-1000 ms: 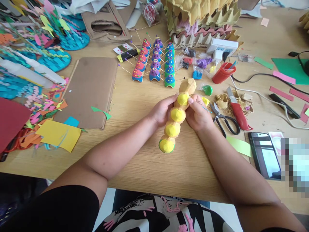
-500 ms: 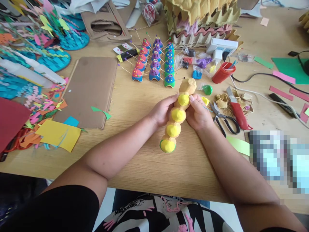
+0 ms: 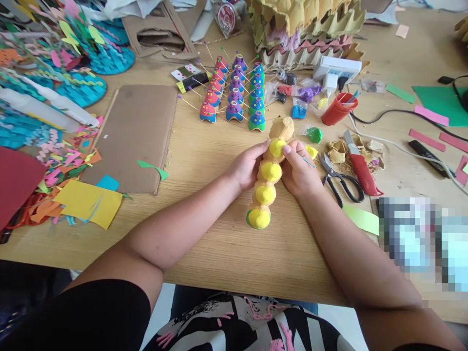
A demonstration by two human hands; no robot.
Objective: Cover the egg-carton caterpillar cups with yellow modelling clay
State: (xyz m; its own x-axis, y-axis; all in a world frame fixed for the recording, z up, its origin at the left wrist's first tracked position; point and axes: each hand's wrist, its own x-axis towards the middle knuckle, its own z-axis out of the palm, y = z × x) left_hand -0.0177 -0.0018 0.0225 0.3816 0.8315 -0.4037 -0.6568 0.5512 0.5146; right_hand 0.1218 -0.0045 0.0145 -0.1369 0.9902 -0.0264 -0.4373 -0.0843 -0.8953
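Note:
A strip of egg-carton cups [image 3: 268, 184] with yellow clay caps on several of its bumps is held above the table between my hands. Its nearest cup has a green edge, and its farthest cup [image 3: 281, 128] is bare tan. My left hand [image 3: 252, 165] is closed round the strip's left side near the upper yellow cap. On the opposite side, my right hand [image 3: 298, 165] grips it, thumb pressed on that same yellow cap [image 3: 277, 147]. A thin blue stick [image 3: 309, 163] pokes out by the right fingers. Yellow clay [image 3: 312, 152] lies just beyond that hand.
Painted egg-carton caterpillars [image 3: 234, 92] stand in rows ahead. Scissors [image 3: 341, 180], a red-handled knife [image 3: 360, 165] and a red cup [image 3: 340, 108] lie to the right. Cardboard [image 3: 133, 139] and paper scraps fill the left. Egg trays [image 3: 307, 29] are stacked behind.
The strip's near end has swung slightly right and its far end slightly left. My right thumb has shifted a little left over the upper yellow cap.

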